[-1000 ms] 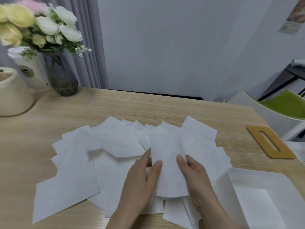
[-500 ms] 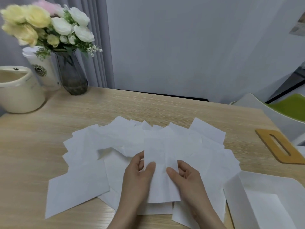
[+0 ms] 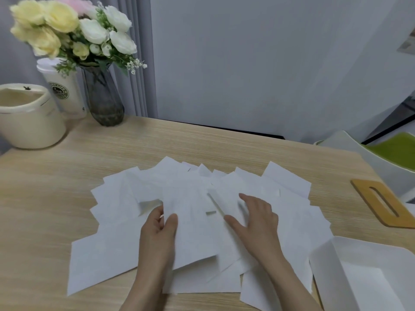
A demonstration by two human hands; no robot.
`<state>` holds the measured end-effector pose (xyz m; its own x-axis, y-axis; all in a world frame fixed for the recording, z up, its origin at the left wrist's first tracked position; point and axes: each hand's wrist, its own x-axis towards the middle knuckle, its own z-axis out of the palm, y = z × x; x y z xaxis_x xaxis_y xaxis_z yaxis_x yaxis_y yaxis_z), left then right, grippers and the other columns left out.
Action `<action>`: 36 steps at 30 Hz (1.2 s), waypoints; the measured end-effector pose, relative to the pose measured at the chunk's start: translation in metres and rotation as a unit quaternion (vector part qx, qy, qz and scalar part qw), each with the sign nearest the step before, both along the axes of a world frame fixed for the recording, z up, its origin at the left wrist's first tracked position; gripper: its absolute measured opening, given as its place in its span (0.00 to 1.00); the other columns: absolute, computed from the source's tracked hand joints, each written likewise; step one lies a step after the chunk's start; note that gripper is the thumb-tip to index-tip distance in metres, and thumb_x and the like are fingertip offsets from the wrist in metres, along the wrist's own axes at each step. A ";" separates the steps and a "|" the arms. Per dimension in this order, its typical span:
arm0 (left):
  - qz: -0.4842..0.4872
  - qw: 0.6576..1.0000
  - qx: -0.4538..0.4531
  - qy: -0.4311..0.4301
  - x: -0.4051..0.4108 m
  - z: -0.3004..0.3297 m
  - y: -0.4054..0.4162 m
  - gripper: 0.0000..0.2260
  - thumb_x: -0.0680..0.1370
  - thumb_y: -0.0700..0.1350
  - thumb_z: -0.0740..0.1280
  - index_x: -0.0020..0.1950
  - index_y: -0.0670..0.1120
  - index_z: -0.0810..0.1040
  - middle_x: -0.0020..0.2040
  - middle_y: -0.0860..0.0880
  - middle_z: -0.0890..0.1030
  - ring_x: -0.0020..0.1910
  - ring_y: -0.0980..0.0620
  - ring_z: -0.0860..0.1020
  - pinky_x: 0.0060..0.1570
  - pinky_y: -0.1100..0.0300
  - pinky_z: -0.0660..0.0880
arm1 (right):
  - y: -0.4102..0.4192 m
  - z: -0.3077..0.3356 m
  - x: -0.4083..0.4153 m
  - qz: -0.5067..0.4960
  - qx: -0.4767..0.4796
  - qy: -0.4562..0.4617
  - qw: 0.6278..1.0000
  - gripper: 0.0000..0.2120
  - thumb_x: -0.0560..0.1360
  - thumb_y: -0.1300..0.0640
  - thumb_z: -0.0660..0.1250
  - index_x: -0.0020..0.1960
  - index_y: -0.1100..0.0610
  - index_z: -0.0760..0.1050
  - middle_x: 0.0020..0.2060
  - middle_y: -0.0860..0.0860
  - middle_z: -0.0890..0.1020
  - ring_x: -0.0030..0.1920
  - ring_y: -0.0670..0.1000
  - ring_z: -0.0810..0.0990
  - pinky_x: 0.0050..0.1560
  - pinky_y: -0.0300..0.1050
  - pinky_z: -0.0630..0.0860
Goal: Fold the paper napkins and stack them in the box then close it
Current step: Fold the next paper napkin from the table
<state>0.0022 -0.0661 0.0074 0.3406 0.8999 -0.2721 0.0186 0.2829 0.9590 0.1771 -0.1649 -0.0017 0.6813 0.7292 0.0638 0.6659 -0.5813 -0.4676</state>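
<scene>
Seen from the head camera, a spread of white napkins (image 3: 202, 221) fans across the centre of a wooden table (image 3: 67, 176), overlapping from mid-left to mid-right of the frame. At lower centre, the left hand (image 3: 160, 230) pinches the left edge of the top napkin (image 3: 195, 225) between thumb and forefinger, the sheet lying directly to the right of that grip with its long axis running from the near edge of the table toward the far one. The right hand (image 3: 256, 216), just right of centre, lies flat with fingers spread and straight on the sheet's right side, holding nothing; blur leaves it unclear how firmly it presses. A narrow crease or raised edge shows between the two hands. The open white box (image 3: 323, 272) sits at the lower right corner, beyond the right hand and just beside the spread, so the right hand is the nearer one for any transfer; a pale sheet appears to lie on its floor. The wooden slotted lid (image 3: 381, 203) rests at the right edge, above the box and apart from it. The fold looks in progress, with most napkins yet to be folded. A vase of flowers (image 3: 101, 95), a paper cup (image 3: 62, 90) and a cream pot (image 3: 29, 115) stand at upper left.
</scene>
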 end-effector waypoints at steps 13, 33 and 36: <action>-0.008 1.000 -0.022 -0.010 -0.001 -0.002 0.004 0.10 0.80 0.38 0.63 0.51 0.52 0.80 0.43 0.51 0.86 0.43 0.47 0.85 0.48 0.48 0.79 | 0.027 -0.019 0.014 -0.039 -0.122 -0.086 0.988 0.27 0.78 0.36 0.54 0.72 0.47 0.62 0.67 0.44 0.69 0.69 0.48 0.64 0.62 0.48 0.53; -0.040 0.997 -0.058 -0.005 0.005 -0.004 0.001 0.12 0.80 0.37 0.62 0.52 0.52 0.80 0.45 0.48 0.86 0.44 0.45 0.85 0.46 0.49 0.78 | 0.000 0.022 0.011 -0.147 0.265 0.334 0.892 0.04 0.75 0.55 0.67 0.47 0.50 0.82 0.38 0.45 0.85 0.38 0.43 0.83 0.39 0.38 0.75; -0.041 0.997 -0.058 -0.011 0.004 -0.005 -0.001 0.12 0.80 0.38 0.62 0.52 0.54 0.80 0.43 0.50 0.86 0.41 0.48 0.85 0.44 0.52 0.78 | -0.010 0.020 0.010 -0.177 0.285 0.397 0.854 0.04 0.75 0.56 0.69 0.49 0.51 0.81 0.39 0.48 0.86 0.40 0.48 0.85 0.43 0.44 0.77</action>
<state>0.0065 -0.0669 0.0024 0.4184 0.8315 -0.3655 0.0260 0.3913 0.9199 0.1872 -0.1752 0.0186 0.8468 0.4723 -0.2447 -0.1630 -0.2075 -0.9646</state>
